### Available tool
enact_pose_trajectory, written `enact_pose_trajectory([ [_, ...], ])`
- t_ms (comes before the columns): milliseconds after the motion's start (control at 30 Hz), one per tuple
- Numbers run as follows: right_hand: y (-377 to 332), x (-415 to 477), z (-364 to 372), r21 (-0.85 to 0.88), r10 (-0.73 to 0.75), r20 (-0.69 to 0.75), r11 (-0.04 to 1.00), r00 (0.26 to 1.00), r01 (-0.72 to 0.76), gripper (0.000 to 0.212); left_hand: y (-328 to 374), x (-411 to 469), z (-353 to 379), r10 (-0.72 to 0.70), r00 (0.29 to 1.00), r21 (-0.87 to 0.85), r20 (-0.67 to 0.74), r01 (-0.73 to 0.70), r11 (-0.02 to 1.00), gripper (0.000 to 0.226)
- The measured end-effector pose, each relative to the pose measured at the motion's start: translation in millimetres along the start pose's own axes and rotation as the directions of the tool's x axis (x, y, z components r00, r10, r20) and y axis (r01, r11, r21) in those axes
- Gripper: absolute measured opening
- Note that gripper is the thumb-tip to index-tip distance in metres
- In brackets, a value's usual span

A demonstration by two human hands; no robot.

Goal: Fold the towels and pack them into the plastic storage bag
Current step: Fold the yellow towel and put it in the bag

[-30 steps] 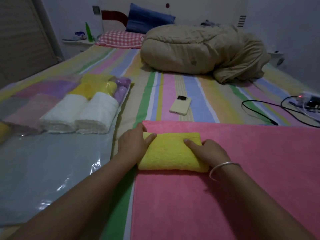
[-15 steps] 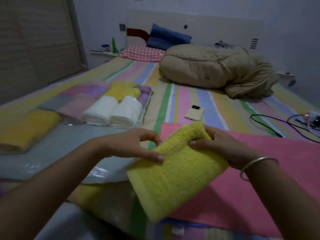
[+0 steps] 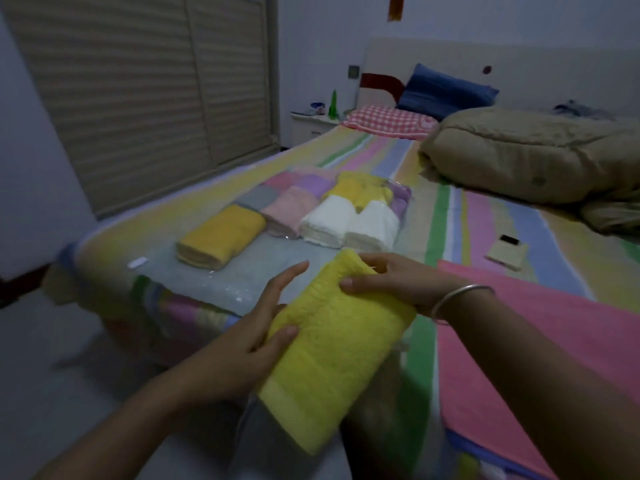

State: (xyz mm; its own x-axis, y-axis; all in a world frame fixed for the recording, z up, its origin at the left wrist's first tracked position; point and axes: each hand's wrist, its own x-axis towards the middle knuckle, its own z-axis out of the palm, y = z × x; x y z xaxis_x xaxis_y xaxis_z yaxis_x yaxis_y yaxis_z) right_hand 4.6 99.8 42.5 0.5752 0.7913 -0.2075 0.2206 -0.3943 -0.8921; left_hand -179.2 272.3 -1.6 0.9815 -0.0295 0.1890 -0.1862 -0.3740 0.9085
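A folded yellow towel is held in the air in front of me, above the bed's near edge. My left hand grips its left side, thumb on top. My right hand, with a silver bangle on the wrist, holds its far end. The clear plastic storage bag lies flat on the bed beyond my hands. In it are two white rolled towels, a darker yellow towel, a pink towel and other folded towels behind them. A large pink towel lies spread flat on the bed to the right.
The bed has a striped sheet. A bundled tan duvet and pillows fill the far end. A phone lies on the sheet right of the bag. A nightstand and sliding closet doors stand to the left.
Both hands lifted the yellow towel off the pink towel and carried it left toward the bag. My view turned left, showing more of the bag and the closet.
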Motion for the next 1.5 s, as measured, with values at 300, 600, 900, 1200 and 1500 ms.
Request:
enact_pose_trajectory([
  [300,36,52,61,-0.844,-0.504,-0.09,0.496,0.859,0.203,0.046,-37,-65,-67,-0.294,0.939,-0.094,-0.177,0.281,0.955,0.051],
  [600,40,47,59,-0.896,-0.442,-0.052,0.416,0.895,0.154,0.023,-52,-83,-85,-0.43,0.902,-0.287,-0.035,0.403,0.869,0.035],
  [900,16,41,52,-0.698,-0.541,-0.487,0.713,0.686,0.067,0.021,-47,-32,-84,-0.326,0.942,-0.411,0.08,0.329,0.85,0.042],
  [1200,0,31,49,-0.737,-0.684,-0.49,0.656,0.54,0.161,0.016,-74,57,-98,-0.314,0.94,-0.21,-0.134,0.283,0.936,0.044],
  [1500,6,31,52,-0.705,-0.665,-0.459,0.676,0.589,0.215,0.013,-133,134,-117,-0.195,0.89,0.534,-0.413,0.41,0.739,0.057],
])
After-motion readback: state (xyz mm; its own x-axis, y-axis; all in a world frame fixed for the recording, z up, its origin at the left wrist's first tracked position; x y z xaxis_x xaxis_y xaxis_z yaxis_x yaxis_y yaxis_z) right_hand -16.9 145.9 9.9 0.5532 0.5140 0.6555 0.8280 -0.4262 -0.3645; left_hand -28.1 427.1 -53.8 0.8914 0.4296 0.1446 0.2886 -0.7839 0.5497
